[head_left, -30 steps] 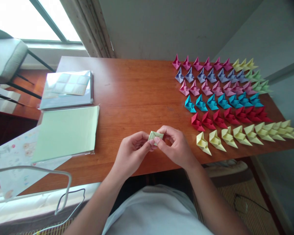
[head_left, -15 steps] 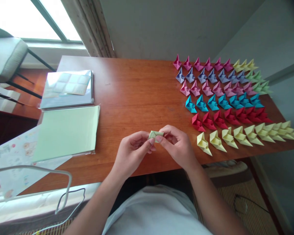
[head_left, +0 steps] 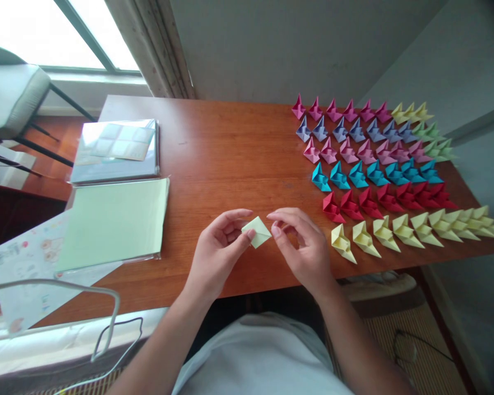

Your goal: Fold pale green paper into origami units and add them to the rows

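A small pale green folded paper [head_left: 258,231] shows as a diamond above the front part of the wooden table [head_left: 226,153]. My left hand [head_left: 218,247] grips its left corner between thumb and fingers. Just to the right of the paper is my right hand [head_left: 302,244], its thumb and fingers curled but apart, with nothing seen between them. Rows of folded paper pieces stand on the right of the table, among them yellow [head_left: 341,244], red [head_left: 332,207], blue [head_left: 321,177], pink [head_left: 312,150], purple [head_left: 303,130] and magenta [head_left: 298,107] ones.
On the left lie a wrapped stack of light green paper [head_left: 115,222] and another wrapped pack [head_left: 107,164] with a card on top. A printed sheet [head_left: 22,263] sticks out beneath. A white cable [head_left: 66,283] crosses the lower left; a chair [head_left: 16,96] stands near the window.
The folded paper has turned from a narrow flat shape to a diamond facing me. My right hand has let go of it and moved slightly right; my left hand still holds it.
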The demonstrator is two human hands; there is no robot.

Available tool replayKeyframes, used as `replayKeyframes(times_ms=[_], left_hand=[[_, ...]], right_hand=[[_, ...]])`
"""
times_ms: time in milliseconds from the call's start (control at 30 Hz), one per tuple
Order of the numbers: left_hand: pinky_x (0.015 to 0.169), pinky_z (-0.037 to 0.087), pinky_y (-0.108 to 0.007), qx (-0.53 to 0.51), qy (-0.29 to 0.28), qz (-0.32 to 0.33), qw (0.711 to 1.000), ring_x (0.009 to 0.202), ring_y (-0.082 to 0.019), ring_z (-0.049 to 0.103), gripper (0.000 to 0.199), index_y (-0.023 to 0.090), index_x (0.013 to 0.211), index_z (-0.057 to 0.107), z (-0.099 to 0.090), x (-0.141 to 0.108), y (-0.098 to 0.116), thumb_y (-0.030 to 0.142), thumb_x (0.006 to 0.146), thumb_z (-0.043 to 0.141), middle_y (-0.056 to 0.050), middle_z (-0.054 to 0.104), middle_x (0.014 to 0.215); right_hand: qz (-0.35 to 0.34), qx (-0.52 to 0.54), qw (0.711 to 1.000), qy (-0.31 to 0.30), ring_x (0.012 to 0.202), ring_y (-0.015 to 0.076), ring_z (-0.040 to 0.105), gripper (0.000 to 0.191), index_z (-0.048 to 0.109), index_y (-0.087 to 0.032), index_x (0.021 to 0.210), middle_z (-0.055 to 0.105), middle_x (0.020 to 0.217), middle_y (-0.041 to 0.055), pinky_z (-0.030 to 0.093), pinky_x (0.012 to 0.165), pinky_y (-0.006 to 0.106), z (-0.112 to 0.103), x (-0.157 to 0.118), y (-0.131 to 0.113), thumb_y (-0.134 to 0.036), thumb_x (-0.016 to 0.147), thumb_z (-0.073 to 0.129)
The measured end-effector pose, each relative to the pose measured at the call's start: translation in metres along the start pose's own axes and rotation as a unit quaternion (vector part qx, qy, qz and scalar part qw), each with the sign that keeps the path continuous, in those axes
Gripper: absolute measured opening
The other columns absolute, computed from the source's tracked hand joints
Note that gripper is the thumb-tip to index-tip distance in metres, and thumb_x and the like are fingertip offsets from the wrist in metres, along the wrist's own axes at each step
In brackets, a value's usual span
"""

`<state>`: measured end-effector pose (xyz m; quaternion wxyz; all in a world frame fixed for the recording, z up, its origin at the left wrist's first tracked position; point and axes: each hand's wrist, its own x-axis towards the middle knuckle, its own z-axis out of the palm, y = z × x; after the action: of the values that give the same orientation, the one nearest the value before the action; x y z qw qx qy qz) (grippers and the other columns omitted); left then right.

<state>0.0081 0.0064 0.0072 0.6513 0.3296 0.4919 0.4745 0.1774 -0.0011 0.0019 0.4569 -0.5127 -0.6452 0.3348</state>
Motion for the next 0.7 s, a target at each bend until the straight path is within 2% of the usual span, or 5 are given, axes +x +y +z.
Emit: replayKeyframes(times_ms=[67, 133, 267, 433, 700], left_hand=[[0.077, 0.055, -0.024, 0.025, 0.007, 0.007, 1.000, 0.086, -0.017, 0.069, 0.028, 0.017, 0.098, 0.074, 0.002, -0.001, -0.002, 0.030, 0.075, 0.085, -0.005, 0.076, 0.096], [0.079, 0.056, -0.025, 0.043, 0.003, 0.011, 0.999, 0.084, -0.017, 0.070, 0.025, 0.016, 0.094, 0.074, 0.003, -0.003, -0.002, 0.030, 0.076, 0.084, -0.005, 0.076, 0.092], [0.075, 0.056, -0.023, 0.057, -0.006, 0.025, 0.998, 0.079, -0.015, 0.068, 0.020, 0.016, 0.088, 0.071, 0.006, -0.004, 0.000, 0.031, 0.079, 0.081, -0.002, 0.074, 0.085], [0.070, 0.057, -0.023, 0.072, -0.010, 0.040, 0.997, 0.073, -0.014, 0.068, 0.021, 0.017, 0.081, 0.068, 0.006, -0.004, 0.000, 0.033, 0.078, 0.082, -0.001, 0.072, 0.078], [0.072, 0.059, -0.025, 0.080, 0.018, 0.055, 0.995, 0.076, -0.016, 0.070, 0.023, 0.017, 0.081, 0.067, 0.011, -0.006, -0.004, 0.035, 0.078, 0.081, -0.002, 0.072, 0.080]], right_hand=[[0.058, 0.028, 0.998, 0.007, 0.092, 0.0193, 0.068, 0.014, 0.069, -0.024, 0.107, 0.071, 0.102, 0.0058, 0.056, 0.073, 0.030, 0.004, -0.002, 0.000, -0.027, 0.096, 0.060], [0.078, 0.020, 0.997, -0.003, 0.083, 0.0178, 0.068, 0.011, 0.069, -0.023, 0.100, 0.072, 0.093, 0.0041, 0.054, 0.070, 0.029, 0.007, -0.003, -0.001, -0.030, 0.095, 0.063], [0.045, -0.036, 0.998, -0.005, 0.072, 0.0150, 0.062, 0.007, 0.067, -0.022, 0.088, 0.068, 0.081, 0.0011, 0.050, 0.067, 0.028, 0.010, -0.002, -0.004, -0.024, 0.093, 0.063], [0.000, -0.060, 0.998, -0.006, 0.070, 0.0142, 0.058, 0.009, 0.065, -0.022, 0.084, 0.063, 0.078, 0.0001, 0.048, 0.066, 0.028, 0.010, 0.000, -0.009, -0.017, 0.090, 0.061], [0.021, -0.057, 0.998, 0.013, 0.069, 0.0147, 0.057, 0.009, 0.063, -0.023, 0.083, 0.062, 0.076, -0.0001, 0.048, 0.066, 0.029, 0.012, 0.000, -0.011, -0.018, 0.090, 0.061]])
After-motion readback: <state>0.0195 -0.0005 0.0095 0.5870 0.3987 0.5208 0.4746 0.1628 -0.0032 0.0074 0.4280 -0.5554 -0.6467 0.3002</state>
